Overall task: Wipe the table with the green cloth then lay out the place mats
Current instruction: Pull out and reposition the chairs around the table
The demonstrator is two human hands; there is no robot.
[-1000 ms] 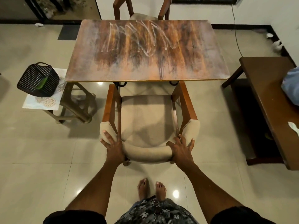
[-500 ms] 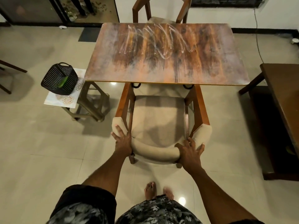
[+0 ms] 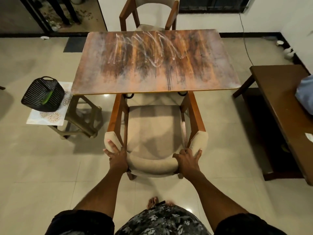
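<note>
Both hands grip a chair back at the smeared surface.
Left to right: cloth in basket; left hand and right hand, fingers curled over chair. Tugging could scrape the surface legs.

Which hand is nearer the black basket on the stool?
Left. The left hand grips the chair back's left end, on the side of the black basket; the right hand grips the far end.
</note>
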